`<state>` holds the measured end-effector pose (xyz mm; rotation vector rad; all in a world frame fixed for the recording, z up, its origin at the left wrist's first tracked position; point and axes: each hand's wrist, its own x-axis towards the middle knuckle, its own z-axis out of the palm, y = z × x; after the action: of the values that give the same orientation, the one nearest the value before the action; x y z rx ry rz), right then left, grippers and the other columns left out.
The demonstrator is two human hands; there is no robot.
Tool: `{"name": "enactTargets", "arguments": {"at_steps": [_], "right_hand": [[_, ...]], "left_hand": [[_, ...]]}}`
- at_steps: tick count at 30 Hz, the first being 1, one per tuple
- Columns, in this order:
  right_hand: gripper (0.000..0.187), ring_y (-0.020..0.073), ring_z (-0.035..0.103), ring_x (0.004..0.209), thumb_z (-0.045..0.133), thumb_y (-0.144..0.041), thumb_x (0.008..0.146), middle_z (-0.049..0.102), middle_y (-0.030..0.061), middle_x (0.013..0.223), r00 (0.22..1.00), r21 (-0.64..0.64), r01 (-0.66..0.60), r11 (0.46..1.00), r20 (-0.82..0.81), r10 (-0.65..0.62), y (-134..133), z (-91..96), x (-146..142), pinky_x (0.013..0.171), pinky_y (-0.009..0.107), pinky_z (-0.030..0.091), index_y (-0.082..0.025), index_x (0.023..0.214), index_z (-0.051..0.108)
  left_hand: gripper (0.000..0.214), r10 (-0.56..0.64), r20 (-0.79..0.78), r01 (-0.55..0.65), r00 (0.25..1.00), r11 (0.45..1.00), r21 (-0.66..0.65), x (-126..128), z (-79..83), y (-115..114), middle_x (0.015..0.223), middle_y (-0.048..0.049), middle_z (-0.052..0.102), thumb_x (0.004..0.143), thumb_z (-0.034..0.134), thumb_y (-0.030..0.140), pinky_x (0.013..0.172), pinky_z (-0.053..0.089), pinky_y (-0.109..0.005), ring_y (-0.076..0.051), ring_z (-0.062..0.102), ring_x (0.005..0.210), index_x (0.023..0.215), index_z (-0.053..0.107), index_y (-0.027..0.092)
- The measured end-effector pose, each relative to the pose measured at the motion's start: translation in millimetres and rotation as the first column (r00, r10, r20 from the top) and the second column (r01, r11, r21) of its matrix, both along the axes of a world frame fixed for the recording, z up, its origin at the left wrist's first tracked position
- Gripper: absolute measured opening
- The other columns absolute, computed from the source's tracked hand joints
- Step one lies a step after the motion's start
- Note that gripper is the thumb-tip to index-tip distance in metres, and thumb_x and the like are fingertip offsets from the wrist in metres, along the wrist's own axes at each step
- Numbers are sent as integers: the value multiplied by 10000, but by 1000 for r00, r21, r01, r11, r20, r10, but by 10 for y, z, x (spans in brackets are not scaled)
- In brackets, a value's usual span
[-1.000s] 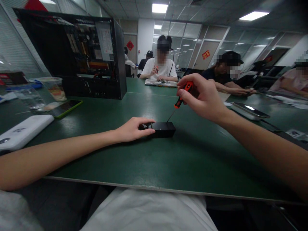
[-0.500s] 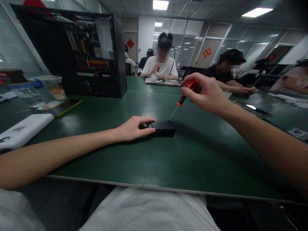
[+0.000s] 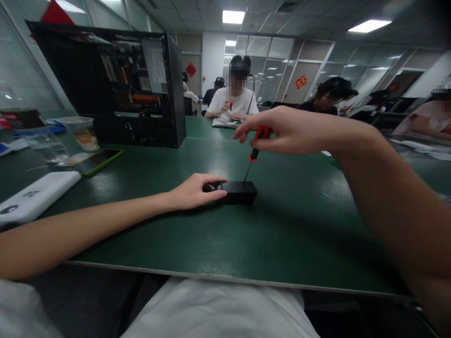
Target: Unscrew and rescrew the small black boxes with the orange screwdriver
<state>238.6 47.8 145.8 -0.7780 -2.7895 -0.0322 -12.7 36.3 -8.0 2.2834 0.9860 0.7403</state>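
A black rectangular box-like part [image 3: 241,193] lies on the green table, its exact kind not clear. My left hand [image 3: 193,191] grips its left end, thumb along the near side and fingers on the far side. Above it, my right hand [image 3: 278,131] holds a red-and-black screwdriver [image 3: 254,153] by the handle. The screwdriver leans slightly, and its tip meets the top of the black part near the right end. Whatever the tip touches is too small to make out. The handle's upper end is hidden by my right hand.
An opened black computer case [image 3: 176,94] stands at the back left. Near my left arm lie a white device [image 3: 42,195], a green-edged phone [image 3: 104,161] and a plastic cup [image 3: 81,134]. Across the table [image 3: 197,244] sits a person in white [image 3: 230,101] with a screwdriver.
My right hand has moved left and turned over the handle, bringing the screwdriver more upright. My left hand keeps its hold on the black part. The view has tilted slightly upward.
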Motion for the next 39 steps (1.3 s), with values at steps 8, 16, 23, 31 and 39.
{"name": "enactTargets", "arguments": {"at_steps": [8,16,23,31,39], "right_hand": [[237,146,642,741,551,-273,917,734,25,828,984,126,46,991,164,-66,-180,51,-179,754,294,459,-197,975,768],[245,141,610,688,649,-389,893,737,17,934,975,154,134,979,156,-158,-176,23,-27,632,296,440,-280,1092,741],[400,166,645,834,593,-114,778,733,5,1065,984,25,-26,999,179,21,-149,58,-13,699,288,487,-259,1130,717],[82,122,528,586,690,-255,848,686,2,744,991,102,83,991,93,-93,-157,-1,-21,596,308,376,-256,897,755],[162,154,648,732,799,-323,728,693,-12,724,992,-179,-7,984,-122,-15,-248,103,-29,647,263,508,-256,865,747]], "left_hand": [[542,22,-45,-21,999,1000,22,6,31,-18,1186,-98,739,903,652,487,908,534,-333,-222,698,949,1311,671,131],[566,19,-78,-16,997,999,42,17,31,-11,1209,-91,733,916,620,523,906,538,-327,-221,688,951,1333,658,141],[578,30,-99,-25,995,998,52,10,31,-7,1236,-99,726,924,608,528,913,536,-330,-227,687,975,1350,646,139],[556,31,-105,-23,994,997,74,0,20,-12,1256,-103,719,928,605,508,919,533,-324,-231,684,1010,1343,648,140],[549,-4,-101,12,995,997,72,-8,4,-3,1218,-84,730,940,597,506,897,530,-299,-212,686,961,1351,641,145]]}}
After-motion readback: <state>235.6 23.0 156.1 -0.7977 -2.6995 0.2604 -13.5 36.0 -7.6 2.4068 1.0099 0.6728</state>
